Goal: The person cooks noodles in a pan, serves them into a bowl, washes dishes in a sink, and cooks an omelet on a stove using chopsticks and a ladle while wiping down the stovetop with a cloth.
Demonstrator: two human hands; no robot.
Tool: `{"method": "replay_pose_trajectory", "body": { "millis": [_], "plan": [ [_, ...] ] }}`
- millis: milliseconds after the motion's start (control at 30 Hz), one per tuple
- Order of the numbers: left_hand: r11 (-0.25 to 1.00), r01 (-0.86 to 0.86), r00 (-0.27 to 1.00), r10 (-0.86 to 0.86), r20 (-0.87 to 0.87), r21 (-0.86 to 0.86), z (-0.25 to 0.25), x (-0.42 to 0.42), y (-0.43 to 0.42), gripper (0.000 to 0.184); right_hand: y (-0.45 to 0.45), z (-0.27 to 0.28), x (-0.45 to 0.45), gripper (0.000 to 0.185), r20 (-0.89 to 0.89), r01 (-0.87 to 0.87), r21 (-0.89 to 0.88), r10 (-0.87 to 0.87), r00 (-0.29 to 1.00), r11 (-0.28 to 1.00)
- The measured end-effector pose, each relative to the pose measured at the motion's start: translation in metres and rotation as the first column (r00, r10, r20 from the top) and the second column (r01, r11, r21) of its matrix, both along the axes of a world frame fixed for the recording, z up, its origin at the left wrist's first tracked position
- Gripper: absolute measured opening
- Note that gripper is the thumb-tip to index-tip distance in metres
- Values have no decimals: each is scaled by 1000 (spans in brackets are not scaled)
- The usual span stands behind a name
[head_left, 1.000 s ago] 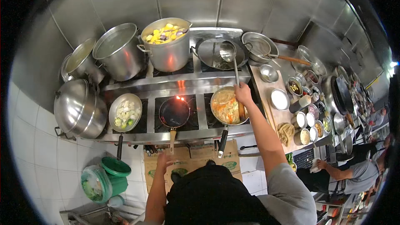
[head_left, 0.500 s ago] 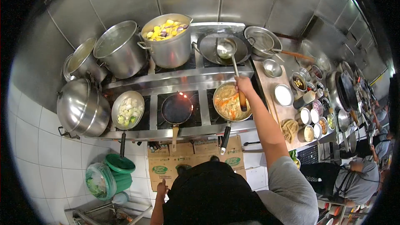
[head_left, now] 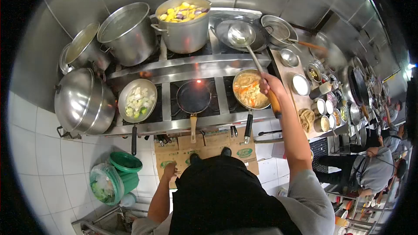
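My right hand [head_left: 271,84] is wrapped round the handle of a long metal ladle [head_left: 257,60] with a wooden grip end. The ladle's bowl is over the dark wok [head_left: 222,32] on the back right burner. Below the hand, a frying pan [head_left: 252,88] of pale sauce with orange and whitish strips sits on the front right burner. My left hand [head_left: 170,170] hangs low beside my body, away from the stove, its fingers loosely apart and holding nothing. An empty dark frying pan [head_left: 194,97] stands on the middle burner, and a pan of cut vegetables [head_left: 138,100] is to its left.
Large pots line the back, one heaped with yellow and purple pieces [head_left: 185,12]. A domed steamer [head_left: 82,104] stands at the left. Containers [head_left: 322,124] and a folded cloth [head_left: 306,119] crowd the right counter. Green bins [head_left: 126,165] are on the floor. Another person [head_left: 376,165] works at right.
The view has shifted, with the pots higher in the frame. My right hand still grips the ladle, its bowl still over the wok. My left hand has come further into view.
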State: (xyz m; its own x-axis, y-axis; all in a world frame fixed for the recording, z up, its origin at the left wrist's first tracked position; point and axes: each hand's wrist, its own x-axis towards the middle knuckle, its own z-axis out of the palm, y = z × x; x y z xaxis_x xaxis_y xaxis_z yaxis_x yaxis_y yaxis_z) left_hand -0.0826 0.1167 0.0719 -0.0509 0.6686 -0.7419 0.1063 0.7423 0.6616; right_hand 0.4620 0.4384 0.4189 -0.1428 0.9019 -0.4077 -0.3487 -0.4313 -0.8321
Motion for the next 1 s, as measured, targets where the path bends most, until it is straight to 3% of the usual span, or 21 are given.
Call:
{"method": "replay_pose_trajectory", "body": {
  "millis": [33,133,167,233,267,300,367,467,567,600,667,700,767,867,900,933,1000],
  "plan": [
    [997,-21,1000,20,-15,-78,16,0,12,54,-16,2,-9,28,-8,-18,-13,18,1000,1000],
    [995,36,999,-37,-6,-93,16,-8,25,57,-70,13,-52,31,31,-16,-87,19,999,996],
    [994,69,998,-69,3,-85,7,-13,26,57,-85,10,-66,32,82,11,-109,-2,997,994],
    [989,134,991,-133,17,-67,-7,-25,28,57,-107,-20,-79,43,15,-39,-209,43,999,977],
    [979,168,985,-170,-6,-118,-6,-29,31,60,-123,-19,-99,40,20,-6,-199,10,1000,980],
    [972,194,980,-198,-16,-135,-4,-33,33,60,-131,-38,-104,24,44,-56,-178,65,997,982],
    [954,246,966,-256,-38,-171,5,-38,35,60,-149,-63,-129,26,141,-68,-176,94,985,982],
    [905,403,903,-417,-103,-136,7,-44,40,39,-168,-94,-168,24,360,-50,-189,116,926,981],
    [885,462,868,-464,-175,-54,5,-50,35,29,-178,-118,-193,29,496,-85,-86,117,860,993],
    [846,533,827,-518,-220,9,4,-54,35,27,-182,-121,-192,38,615,-129,-34,122,779,991],
    [738,664,731,-605,-316,121,-25,-67,30,24,-185,-120,-189,40,851,-210,218,-80,519,953],
    [798,597,787,-561,-257,81,-29,-69,27,23,-185,-119,-186,41,907,-281,320,-207,368,905],
    [891,453,881,-450,-147,-15,-13,-64,26,21,-190,-60,-180,47,888,-277,304,-166,429,911],
    [876,438,886,-459,-69,-200,-13,-64,20,26,-202,26,-175,48,882,-246,286,-154,446,926],
    [704,710,688,-689,-227,15,-28,-71,15,29,-207,55,-175,49,877,-238,305,-175,447,922],
    [402,900,434,-792,-429,167,-53,-82,10,33,-212,76,-174,49,873,-230,324,-196,447,918],
    [591,801,540,-781,-313,-93,-20,-60,10,44,-221,103,-171,51,845,-178,278,-152,513,944]
  ]
}}
